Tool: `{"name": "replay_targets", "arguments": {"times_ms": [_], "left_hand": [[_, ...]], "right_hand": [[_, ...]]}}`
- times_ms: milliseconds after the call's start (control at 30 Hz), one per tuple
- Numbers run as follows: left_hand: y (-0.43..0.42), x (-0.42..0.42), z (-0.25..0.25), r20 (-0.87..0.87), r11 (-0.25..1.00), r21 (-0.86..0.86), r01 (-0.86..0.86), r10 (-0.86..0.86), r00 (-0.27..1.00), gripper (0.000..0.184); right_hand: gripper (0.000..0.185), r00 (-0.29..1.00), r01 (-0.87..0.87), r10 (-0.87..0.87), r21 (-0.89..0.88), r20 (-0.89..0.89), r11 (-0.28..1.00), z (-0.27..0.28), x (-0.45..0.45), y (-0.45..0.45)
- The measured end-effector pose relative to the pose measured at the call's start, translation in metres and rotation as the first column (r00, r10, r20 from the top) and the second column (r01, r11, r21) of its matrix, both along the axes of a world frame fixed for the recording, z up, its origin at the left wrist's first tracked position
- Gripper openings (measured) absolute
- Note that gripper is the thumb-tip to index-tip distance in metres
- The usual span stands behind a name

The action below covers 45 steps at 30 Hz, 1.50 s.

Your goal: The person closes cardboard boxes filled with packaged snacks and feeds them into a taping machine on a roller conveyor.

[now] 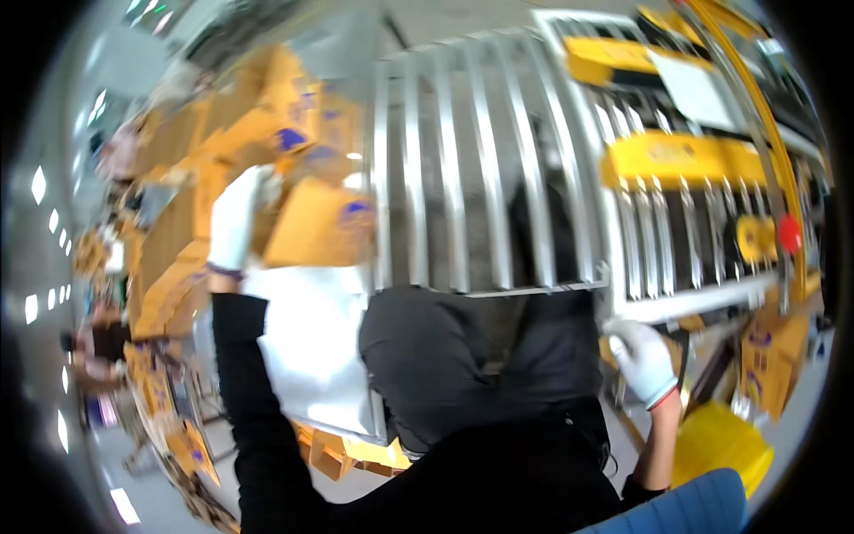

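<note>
My left hand [238,218], in a white glove, is at the cardboard boxes on the left. Its fingers are curled at the edge of a brown cardboard box [313,224] with a blue mark, and blur hides part of the grip. Below that box is a shiny white tabletop [311,347]. My right hand [644,360], also in a white glove, is low on the right beside the near corner of the taping machine's white frame [698,301]. Its thumb stands apart from its fingers, and I see nothing held in it.
A roller conveyor [452,169] lies in front of my legs. To its right is a machine with yellow covers [685,158] and a red knob [789,233]. A yellow bag [722,449] and a blue chair [689,507] are near my right arm. Several people are at far left.
</note>
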<state>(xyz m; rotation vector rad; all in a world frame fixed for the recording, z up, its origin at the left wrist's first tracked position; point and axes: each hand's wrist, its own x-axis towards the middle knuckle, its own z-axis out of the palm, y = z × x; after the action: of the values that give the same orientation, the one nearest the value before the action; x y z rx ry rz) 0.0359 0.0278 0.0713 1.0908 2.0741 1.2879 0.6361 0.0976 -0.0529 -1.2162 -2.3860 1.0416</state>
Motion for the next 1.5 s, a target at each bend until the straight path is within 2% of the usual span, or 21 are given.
{"name": "replay_targets", "arguments": {"times_ms": [67, 167, 267, 333, 367, 467, 533, 567, 600, 667, 733, 800, 967, 1100, 1133, 1200, 1233, 1267, 1333, 1400, 1500], "left_hand": [[-0.003, 0.01, 0.0, -0.813, 0.987, -0.03, -0.156, 0.067, 0.579, 0.051], [-0.027, -0.014, -0.026, -0.47, 0.974, -0.211, -0.081, -0.029, 0.882, 0.056], [-0.038, 0.031, -0.018, -0.339, 0.946, -0.286, 0.155, -0.251, 0.907, 0.063], [-0.033, 0.052, -0.007, -0.105, 0.928, -0.265, 0.26, -0.296, 0.949, 0.054], [-0.028, 0.049, -0.018, -0.262, 0.92, -0.278, 0.277, -0.35, 0.899, 0.052], [0.012, 0.041, -0.051, -0.486, 0.929, -0.276, 0.247, -0.356, 0.798, 0.044], [0.04, 0.038, -0.084, -0.561, 0.961, -0.276, -0.008, -0.154, 0.813, 0.052], [0.049, 0.033, -0.096, -0.586, 0.961, -0.261, -0.096, -0.079, 0.806, 0.055], [0.049, 0.026, -0.108, -0.51, 0.992, -0.086, -0.089, 0.033, 0.86, 0.058], [0.046, 0.013, -0.13, -0.407, 0.991, 0.09, -0.1, 0.129, 0.904, 0.06], [0.043, -0.004, -0.144, 0.319, 0.921, 0.388, 0.019, -0.154, 0.935, 0.058], [0.044, 0.005, -0.123, 0.407, 0.919, 0.381, 0.105, -0.269, 0.873, 0.052], [0.078, 0.049, -0.105, 0.055, 0.946, -0.256, 0.201, -0.193, 0.98, 0.062], [0.134, 0.167, -0.096, 0.479, 0.952, -0.158, 0.261, -0.157, 0.863, 0.077], [0.16, 0.187, -0.123, 0.302, 0.961, -0.152, 0.229, -0.176, 0.937, 0.077], [0.186, 0.216, -0.152, 0.452, 0.866, -0.028, 0.5, -0.435, 0.779, 0.073], [0.176, 0.229, -0.144, 0.321, 0.844, 0.138, 0.518, -0.533, 0.783, 0.074], [0.178, 0.225, -0.136, 0.331, 0.659, 0.162, 0.735, -0.738, 0.588, 0.078], [0.175, 0.218, -0.136, 0.231, 0.558, -0.114, 0.822, -0.79, 0.568, 0.071], [0.165, 0.194, -0.13, 0.197, 0.557, -0.217, 0.802, -0.779, 0.595, 0.057], [0.159, 0.132, -0.127, -0.13, 0.81, -0.158, 0.565, -0.585, 0.801, 0.043]], "right_hand": [[0.042, 0.973, -0.12, 0.143, 0.135, -0.18, 0.984, 0.039, -0.082, 0.045], [0.097, 0.886, -0.267, 0.4, 0.45, -0.234, 0.852, 0.063, -0.179, 0.078], [0.073, 0.797, -0.494, 0.597, 0.663, 0.087, 0.562, 0.049, -0.274, 0.078], [0.051, 0.684, -0.574, 0.726, 0.561, -0.073, 0.597, 0.017, -0.304, 0.087], [0.051, 0.678, -0.584, 0.733, 0.566, -0.053, 0.581, 0.031, -0.306, 0.09], [0.041, 0.784, -0.606, 0.544, -0.176, -0.299, 0.776, 0.061, -0.307, 0.111], [0.057, 0.774, -0.492, 0.628, 0.548, -0.081, 0.677, 0.07, -0.324, 0.122], [0.071, 0.823, -0.417, 0.568, 0.664, -0.013, 0.62, 0.073, -0.33, 0.123], [0.078, 0.863, -0.345, 0.504, 0.767, 0.033, 0.541, 0.092, -0.335, 0.118], [0.087, 0.942, -0.19, 0.328, 0.687, -0.074, 0.702, 0.092, -0.339, 0.098], [0.097, 0.918, -0.376, 0.38, 0.539, 0.109, 0.754, 0.073, -0.325, 0.062], [0.102, 0.88, -0.43, 0.444, 0.676, 0.167, 0.598, 0.03, -0.304, 0.064], [0.077, 0.927, -0.375, 0.211, 0.795, 0.311, 0.477, 0.024, -0.287, 0.188], [0.066, 0.971, -0.231, 0.217, 0.62, 0.1, 0.75, 0.019, -0.305, 0.273], [0.072, 0.988, -0.154, 0.134, 0.546, 0.076, 0.823, 0.018, -0.315, 0.27], [0.086, 0.868, -0.393, 0.096, 0.558, 0.487, 0.731, 0.069, -0.316, 0.215], [0.101, 0.835, -0.485, 0.193, 0.522, 0.516, 0.702, 0.063, -0.314, 0.214], [0.103, 0.814, -0.548, 0.194, 0.615, 0.547, 0.567, 0.051, -0.31, 0.224], [0.1, 0.809, -0.588, 0.408, 0.586, 0.423, 0.557, 0.046, -0.294, 0.262], [0.093, 0.836, -0.547, 0.444, 0.545, 0.322, 0.635, 0.051, -0.282, 0.28], [0.08, 0.895, -0.446, 0.335, 0.544, 0.295, 0.711, 0.067, -0.276, 0.27]]}}
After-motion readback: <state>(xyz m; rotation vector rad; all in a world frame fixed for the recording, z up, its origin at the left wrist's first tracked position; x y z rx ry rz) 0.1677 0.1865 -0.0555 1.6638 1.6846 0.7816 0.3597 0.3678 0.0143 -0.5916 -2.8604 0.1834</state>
